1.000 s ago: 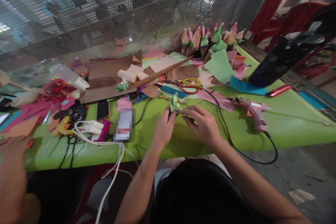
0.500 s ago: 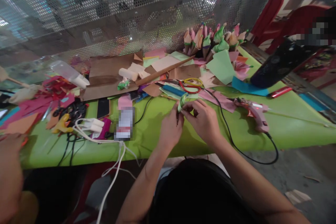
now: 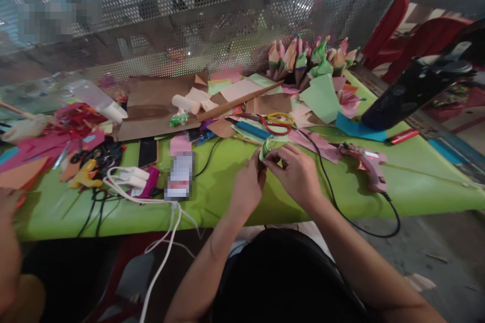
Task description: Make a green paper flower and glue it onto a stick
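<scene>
A small rolled green paper piece (image 3: 265, 149) is pinched between both my hands just above the green table (image 3: 417, 181). My left hand (image 3: 248, 186) grips its lower part with closed fingers. My right hand (image 3: 299, 174) holds it from the right, fingers curled round it. A pink glue gun (image 3: 366, 164) lies on the table to the right of my hands, its black cord trailing off the front edge. Scissors with red and yellow handles (image 3: 276, 122) lie just beyond my hands among paper sheets.
Finished paper cones (image 3: 306, 58) stand in a bunch at the back by a perforated metal screen. Brown, pink and green paper sheets (image 3: 322, 96) litter the table. Phones, chargers and white cables (image 3: 129, 179) lie at left. Another person's arm (image 3: 9, 257) shows at far left. A black device (image 3: 413, 91) stands at right.
The green paper has been rolled tighter and my hands have closed in together around it, shifting slightly right. The view has barely moved.
</scene>
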{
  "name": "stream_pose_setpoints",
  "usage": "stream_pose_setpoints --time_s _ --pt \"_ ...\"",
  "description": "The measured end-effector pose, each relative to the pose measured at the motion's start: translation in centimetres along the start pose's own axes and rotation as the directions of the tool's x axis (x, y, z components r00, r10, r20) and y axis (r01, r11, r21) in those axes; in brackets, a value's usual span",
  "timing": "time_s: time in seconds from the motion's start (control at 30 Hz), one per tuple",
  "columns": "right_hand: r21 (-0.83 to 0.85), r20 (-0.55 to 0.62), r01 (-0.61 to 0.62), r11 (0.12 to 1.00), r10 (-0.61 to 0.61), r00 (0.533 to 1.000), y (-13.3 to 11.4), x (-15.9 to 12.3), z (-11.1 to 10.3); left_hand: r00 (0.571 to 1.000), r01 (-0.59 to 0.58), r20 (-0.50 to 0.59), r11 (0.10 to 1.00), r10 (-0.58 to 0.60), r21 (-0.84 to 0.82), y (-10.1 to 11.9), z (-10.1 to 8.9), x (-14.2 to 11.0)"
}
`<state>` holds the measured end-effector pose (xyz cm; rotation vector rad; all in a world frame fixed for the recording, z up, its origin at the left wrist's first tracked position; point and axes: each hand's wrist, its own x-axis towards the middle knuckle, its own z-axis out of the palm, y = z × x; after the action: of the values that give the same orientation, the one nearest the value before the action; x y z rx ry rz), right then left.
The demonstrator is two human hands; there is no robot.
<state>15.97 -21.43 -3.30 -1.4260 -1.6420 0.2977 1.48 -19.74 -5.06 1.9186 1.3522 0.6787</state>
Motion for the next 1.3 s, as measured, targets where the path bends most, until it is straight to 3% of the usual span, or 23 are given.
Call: stream_pose_setpoints --time_s 0.17,0.33,1.03,1.3 --pt "-0.013 0.004 0.018 1.000 -0.018 1.000 0.2 0.2 -0.1 0.999 0.028 0.024 0.978 -0.023 -0.206 0.0 -0.4 0.0" --pt "-0.020 0.028 0.031 0.999 -0.030 0.999 0.2 0.3 -0.2 0.999 0.050 0.024 0.888 -0.044 -0.457 0.1 -0.9 0.2" --pt "-0.103 0.085 0.079 0.992 -0.070 0.994 0.1 0.2 -0.5 1.000 -0.004 -0.023 0.978 -0.001 -0.207 1.4 -1.8 0.5" --pt "-0.118 0.094 0.094 0.989 -0.083 0.992 0.5 0.2 -0.3 1.000 -0.024 -0.016 0.966 0.020 -0.257 0.9 -1.8 0.6"
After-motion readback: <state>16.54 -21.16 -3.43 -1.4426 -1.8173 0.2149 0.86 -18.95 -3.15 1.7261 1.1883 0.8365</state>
